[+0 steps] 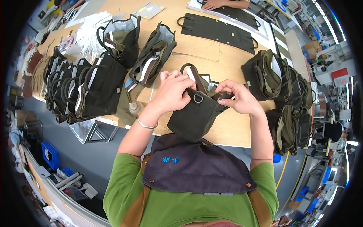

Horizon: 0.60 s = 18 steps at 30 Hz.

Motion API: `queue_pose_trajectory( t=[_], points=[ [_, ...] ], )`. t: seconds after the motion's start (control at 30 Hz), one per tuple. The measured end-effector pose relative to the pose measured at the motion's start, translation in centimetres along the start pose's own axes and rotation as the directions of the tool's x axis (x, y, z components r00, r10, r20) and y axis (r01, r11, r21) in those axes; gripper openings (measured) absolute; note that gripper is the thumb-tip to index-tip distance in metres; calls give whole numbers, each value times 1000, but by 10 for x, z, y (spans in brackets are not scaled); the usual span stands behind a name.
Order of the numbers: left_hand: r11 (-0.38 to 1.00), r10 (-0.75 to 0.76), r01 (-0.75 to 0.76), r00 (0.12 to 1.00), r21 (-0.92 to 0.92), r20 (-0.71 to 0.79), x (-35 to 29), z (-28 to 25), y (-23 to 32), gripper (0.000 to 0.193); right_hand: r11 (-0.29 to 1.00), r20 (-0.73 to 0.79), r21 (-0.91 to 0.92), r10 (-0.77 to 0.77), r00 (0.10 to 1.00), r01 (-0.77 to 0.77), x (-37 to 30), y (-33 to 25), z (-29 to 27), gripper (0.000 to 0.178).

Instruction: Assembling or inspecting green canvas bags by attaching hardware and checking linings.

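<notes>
A small dark handbag [191,119] stands tilted at the table's near edge, its end with a metal D-ring [197,98] toward me. My left hand [174,90] is closed on the left side of its top rim, fingers curled over the edge. On the right, my right hand [239,97] pinches the opposite rim between thumb and fingers. Between the hands a brown zipper strip [196,80] with a pale edge sticks up from the mouth, and some white lining shows. One dark loop handle [186,68] rises behind. The fingertips partly hide what they grip.
Rows of similar dark bags stand at left [102,89] and right [261,73]. A small clear bottle [134,108] sits by my left forearm. Beyond lies a flat dark bag panel [219,32] with handles; another person's hand [213,4] rests at the far side.
</notes>
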<state>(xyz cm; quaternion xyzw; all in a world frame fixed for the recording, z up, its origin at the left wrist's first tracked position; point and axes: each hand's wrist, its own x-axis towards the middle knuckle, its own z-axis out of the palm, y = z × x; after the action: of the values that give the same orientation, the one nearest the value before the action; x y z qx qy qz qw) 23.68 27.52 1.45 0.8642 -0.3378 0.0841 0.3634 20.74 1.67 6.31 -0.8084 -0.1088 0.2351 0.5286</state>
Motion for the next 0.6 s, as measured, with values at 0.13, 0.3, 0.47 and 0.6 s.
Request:
queue_pose_trajectory(
  t=[0.13,0.3,0.47,0.6],
  points=[
    [985,76,-78,997,152,22,0,-2,-4,26,998,-34,13,-62,997,63,-3,-4,5,44],
    [960,177,-186,982,210,64,-8,-34,24,28,919,-61,-313,-271,961,239,-19,-18,4,38],
    [873,207,-287,950,394,234,-26,-20,43,24,745,-133,-627,-391,911,228,-21,-7,2,29],
    [923,108,-225,930,311,352,-25,10,37,32,742,-71,-644,-299,952,185,-18,44,14,27]
  ],
)
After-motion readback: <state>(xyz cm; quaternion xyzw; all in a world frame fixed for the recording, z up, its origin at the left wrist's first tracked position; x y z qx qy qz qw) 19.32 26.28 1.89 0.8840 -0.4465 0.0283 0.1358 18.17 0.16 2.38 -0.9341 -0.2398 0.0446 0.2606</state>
